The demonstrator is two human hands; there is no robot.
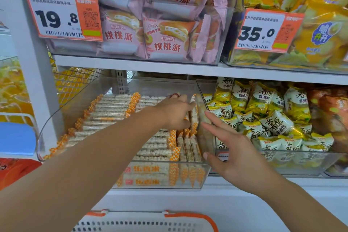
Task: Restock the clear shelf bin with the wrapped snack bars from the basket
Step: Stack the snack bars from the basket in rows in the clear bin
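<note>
— Where are the snack bars (120,118)?
— In the clear bin (162,186) at the shelf's front edge, gaps near its back wall. Left hand (175,111) reaches in, grip unclear; right hand (233,149), fingers spread, touches the bin's right wall.
— The basket (150,221)?
— Below.

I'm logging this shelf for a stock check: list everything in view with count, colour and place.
snack bars: many, white with orange ends, in the clear bin
clear bin: one, transparent, lower shelf
pink pie packs: several, pink, upper shelf
yellow chip bags: several, upper right
yellow-white packets: many, bin to the right
price tags: two, orange-white, upper bins
basket: one, white with orange handle, bottom
left hand: inside the bin, gripping bars
right hand: fingers straight, at the bin's right wall
</note>
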